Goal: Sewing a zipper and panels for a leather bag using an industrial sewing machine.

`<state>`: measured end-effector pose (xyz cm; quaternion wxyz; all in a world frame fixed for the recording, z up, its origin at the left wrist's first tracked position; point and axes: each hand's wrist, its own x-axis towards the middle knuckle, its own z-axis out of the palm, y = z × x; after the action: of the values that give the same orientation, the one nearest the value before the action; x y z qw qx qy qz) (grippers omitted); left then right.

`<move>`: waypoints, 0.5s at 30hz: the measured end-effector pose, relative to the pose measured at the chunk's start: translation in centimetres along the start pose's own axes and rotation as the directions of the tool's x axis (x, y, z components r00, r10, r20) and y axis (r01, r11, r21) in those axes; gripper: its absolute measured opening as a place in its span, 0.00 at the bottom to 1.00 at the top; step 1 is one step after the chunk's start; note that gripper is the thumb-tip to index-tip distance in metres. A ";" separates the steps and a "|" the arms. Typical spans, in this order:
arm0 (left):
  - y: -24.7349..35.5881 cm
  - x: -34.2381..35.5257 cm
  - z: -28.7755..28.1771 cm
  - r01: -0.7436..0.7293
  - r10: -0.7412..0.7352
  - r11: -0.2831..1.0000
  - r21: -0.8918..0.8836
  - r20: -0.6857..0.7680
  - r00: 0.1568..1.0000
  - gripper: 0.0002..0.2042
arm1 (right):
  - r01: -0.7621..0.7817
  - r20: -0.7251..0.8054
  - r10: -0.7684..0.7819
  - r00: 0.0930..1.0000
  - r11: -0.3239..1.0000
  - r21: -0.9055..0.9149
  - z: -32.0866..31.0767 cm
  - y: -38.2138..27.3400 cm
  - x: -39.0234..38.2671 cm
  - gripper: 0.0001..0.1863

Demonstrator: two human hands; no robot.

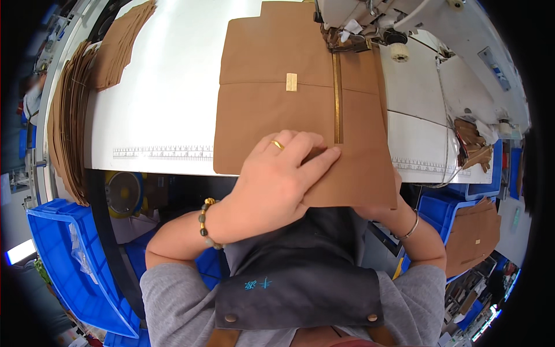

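A brown fabric panel point(260, 115) lies on the white sewing table, its near edge hanging over the front. A brass-toothed zipper point(337, 98) runs down its right half, and a small pale-yellow label point(291, 82) sits to the left of that. My left hand point(283, 173), with a ring and beaded bracelet, is closed on the cloth by the zipper's lower end, fingers curled. Under the panel's near right corner, my right hand point(378, 214) grips the edge; the cloth hides most of its fingers. The sewing machine's needle area point(350, 40) stands over the zipper's far end.
Stacked brown fabric pieces point(69, 121) line the table's left side. Blue bins point(81, 266) stand at lower left, and another blue bin point(430, 211) is at right beside more brown panels point(474, 231). Brown scraps point(471, 144) lie at the table's right end.
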<state>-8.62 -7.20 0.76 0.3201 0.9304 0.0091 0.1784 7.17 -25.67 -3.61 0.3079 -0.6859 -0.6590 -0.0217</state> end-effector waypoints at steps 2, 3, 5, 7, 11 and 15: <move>0.1 -0.1 0.5 -0.033 0.032 0.986 0.163 0.010 0.999 0.27 | 0.040 -0.063 -0.042 0.997 0.999 -0.027 0.4 0.3 -0.9 0.20; 0.1 -0.1 0.8 -0.044 0.043 0.981 0.191 0.006 0.999 0.28 | 0.036 -0.066 -0.037 0.997 0.999 -0.028 0.6 0.5 -1.2 0.20; 0.0 -0.1 1.0 -0.049 0.051 0.980 0.192 -0.005 0.999 0.27 | 0.049 -0.092 -0.049 0.995 0.999 0.005 1.1 0.9 -1.7 0.19; 0.1 -0.1 1.0 -0.052 0.057 0.979 0.198 -0.018 0.998 0.26 | 0.057 -0.088 -0.057 0.995 0.998 0.007 1.3 1.2 -2.0 0.20; 0.3 -0.1 0.9 -0.013 0.013 0.983 0.184 0.004 1.000 0.25 | 0.113 -0.092 -0.117 0.989 0.993 -0.040 1.4 1.3 -2.0 0.21; 0.4 0.0 1.1 -0.007 0.001 0.980 0.198 0.028 1.000 0.25 | 0.138 -0.105 -0.144 0.984 0.988 -0.067 1.2 1.2 -1.8 0.21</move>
<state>-8.30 -8.13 0.20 0.2255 0.9600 0.0207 0.1644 7.54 -26.70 -5.82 0.3208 -0.6441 -0.6870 -0.1009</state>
